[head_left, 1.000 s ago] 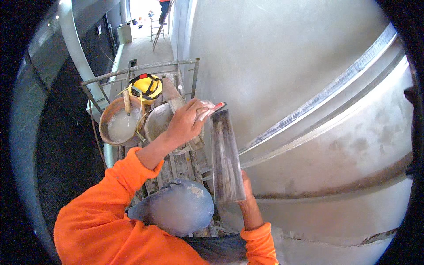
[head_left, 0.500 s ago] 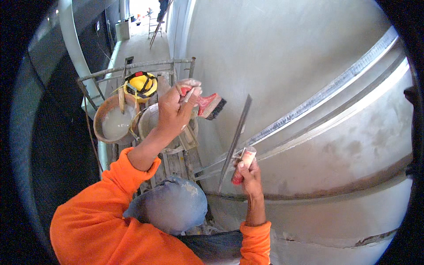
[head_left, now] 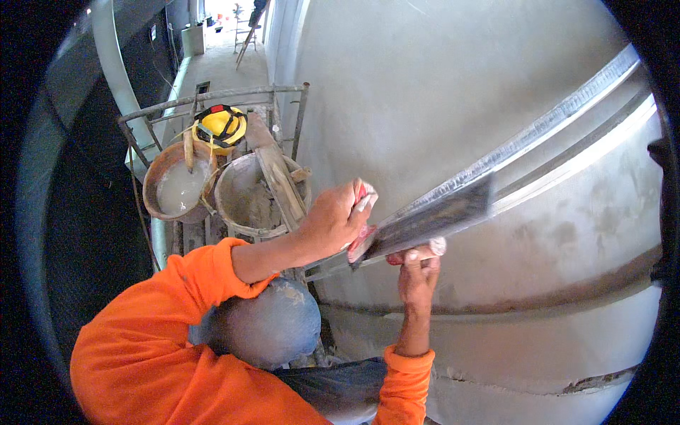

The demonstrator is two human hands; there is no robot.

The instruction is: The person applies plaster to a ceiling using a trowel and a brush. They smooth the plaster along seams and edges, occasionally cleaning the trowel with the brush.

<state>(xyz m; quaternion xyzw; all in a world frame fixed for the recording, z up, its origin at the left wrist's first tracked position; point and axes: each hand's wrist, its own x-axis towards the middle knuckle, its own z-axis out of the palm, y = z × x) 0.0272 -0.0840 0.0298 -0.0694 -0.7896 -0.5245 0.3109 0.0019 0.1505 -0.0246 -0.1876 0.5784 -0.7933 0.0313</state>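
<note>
My left hand (head_left: 331, 223) is closed round a brush (head_left: 360, 244) with a red handle and dark bristles. Its bristle end meets the near end of a wide, flat steel trowel (head_left: 435, 216), whose blade is turned up and spans out to the right. My right hand (head_left: 418, 280), lower down, grips the trowel by its worn red and pale handle, thumb on the grip. Both tools are held in front of the grey plastered wall (head_left: 397, 106). The bristles are partly hidden by the blade and blurred.
Left of my arms stand a bucket of cloudy water (head_left: 180, 188) and a bucket of grey mix (head_left: 244, 202) with a wooden board (head_left: 278, 173) across it. A yellow helmet (head_left: 230, 124) lies behind them, inside a metal scaffold rail (head_left: 212, 97). Metal strips (head_left: 552, 117) run along the wall.
My left hand has moved right and down, bringing the brush to the trowel. My right hand has turned the trowel from edge-on and steep to a flatter slant, showing its broad blade.
</note>
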